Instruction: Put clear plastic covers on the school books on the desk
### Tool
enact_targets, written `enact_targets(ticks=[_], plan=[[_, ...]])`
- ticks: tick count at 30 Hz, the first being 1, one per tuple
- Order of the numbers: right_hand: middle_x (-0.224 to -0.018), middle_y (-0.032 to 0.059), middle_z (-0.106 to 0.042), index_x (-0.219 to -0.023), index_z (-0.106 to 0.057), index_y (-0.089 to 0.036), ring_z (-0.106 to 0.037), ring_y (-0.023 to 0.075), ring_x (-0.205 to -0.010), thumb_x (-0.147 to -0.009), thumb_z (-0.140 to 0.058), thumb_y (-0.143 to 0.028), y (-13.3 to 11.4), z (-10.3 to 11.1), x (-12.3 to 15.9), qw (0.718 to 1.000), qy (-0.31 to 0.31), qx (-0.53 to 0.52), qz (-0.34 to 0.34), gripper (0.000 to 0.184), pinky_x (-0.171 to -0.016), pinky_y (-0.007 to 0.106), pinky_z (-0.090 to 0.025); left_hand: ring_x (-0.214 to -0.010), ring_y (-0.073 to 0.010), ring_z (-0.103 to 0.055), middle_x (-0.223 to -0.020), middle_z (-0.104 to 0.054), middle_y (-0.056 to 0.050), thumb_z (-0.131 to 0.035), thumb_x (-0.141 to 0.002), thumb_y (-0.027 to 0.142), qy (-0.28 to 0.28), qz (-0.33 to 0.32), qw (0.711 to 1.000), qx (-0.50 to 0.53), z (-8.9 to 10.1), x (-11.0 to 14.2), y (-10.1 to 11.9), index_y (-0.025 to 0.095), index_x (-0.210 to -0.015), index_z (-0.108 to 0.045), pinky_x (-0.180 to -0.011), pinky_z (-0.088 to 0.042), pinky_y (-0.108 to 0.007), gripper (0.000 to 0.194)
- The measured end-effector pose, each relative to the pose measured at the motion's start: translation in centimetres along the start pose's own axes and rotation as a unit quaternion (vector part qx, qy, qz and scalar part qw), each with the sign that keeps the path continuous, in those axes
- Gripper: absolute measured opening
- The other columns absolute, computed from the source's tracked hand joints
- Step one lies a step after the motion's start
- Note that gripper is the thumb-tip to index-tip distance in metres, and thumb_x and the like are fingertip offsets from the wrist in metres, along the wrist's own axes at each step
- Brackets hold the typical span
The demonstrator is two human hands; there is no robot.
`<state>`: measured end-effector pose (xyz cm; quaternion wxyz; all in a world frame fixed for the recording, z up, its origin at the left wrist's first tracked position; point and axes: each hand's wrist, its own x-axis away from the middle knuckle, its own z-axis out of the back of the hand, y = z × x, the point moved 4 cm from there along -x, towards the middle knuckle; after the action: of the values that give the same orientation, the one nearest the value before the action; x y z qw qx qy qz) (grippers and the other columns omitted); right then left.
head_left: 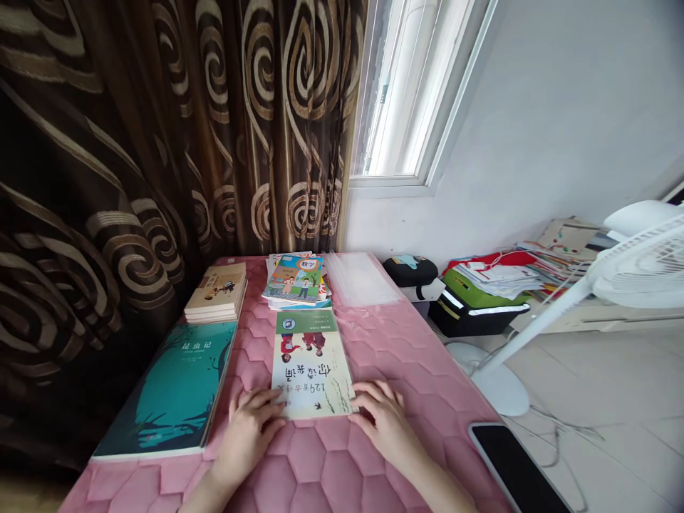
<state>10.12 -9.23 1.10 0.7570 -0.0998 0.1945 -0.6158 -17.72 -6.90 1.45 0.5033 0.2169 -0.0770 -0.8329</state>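
Observation:
A book with a green and cream cover [306,365] lies flat in front of me, its printing upside down from my side. At its near left corner, my left hand [251,424] grips the edge between thumb and fingers. My right hand [385,420] takes hold of the near right corner in the same way. Just beyond the book is a loose pile of textbooks [295,278] with a colourful blue one on top. To the left lie large teal books [179,385], with a short stack of small tan books [218,291] behind them.
All the books rest on a pink quilted table cover [350,463]. Clear plastic sheets [362,278] lie at its far right, a phone [516,467] at the near right. A patterned curtain [256,128] hangs along the left; a white fan [556,320] stands on the right.

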Motion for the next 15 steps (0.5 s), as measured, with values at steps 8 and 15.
enact_targets(ticks=[8, 15], plan=[[-0.121, -0.0007, -0.066, -0.097, -0.072, -0.036, -0.048, 0.0242, -0.121, -0.091, -0.053, -0.026, 2.0, -0.2, 0.6, 1.0, 0.017, -0.008, -0.012, 0.022, -0.097, 0.043, -0.034, -0.117, -0.0273, -0.059, -0.121, -0.07, 0.001, -0.068, -0.082, 0.03, -0.018, 0.042, 0.999, 0.016, -0.2, 0.4, -1.8, 0.042, -0.099, -0.073, -0.105, -0.035, -0.059, 0.021], [-0.127, 0.003, -0.061, -0.096, -0.068, -0.03, -0.044, 0.0282, -0.125, -0.088, -0.057, -0.031, 0.4, -0.2, 0.7, 1.0, 0.018, 0.003, 0.001, 0.013, -0.098, 0.045, -0.035, -0.115, -0.0277, -0.059, -0.12, -0.069, -0.003, -0.063, -0.082, 0.025, 0.016, 0.004, 1.0, -0.015, -0.1, 0.7, 0.3, 0.031, -0.095, -0.073, -0.108, -0.03, -0.058, 0.017]])
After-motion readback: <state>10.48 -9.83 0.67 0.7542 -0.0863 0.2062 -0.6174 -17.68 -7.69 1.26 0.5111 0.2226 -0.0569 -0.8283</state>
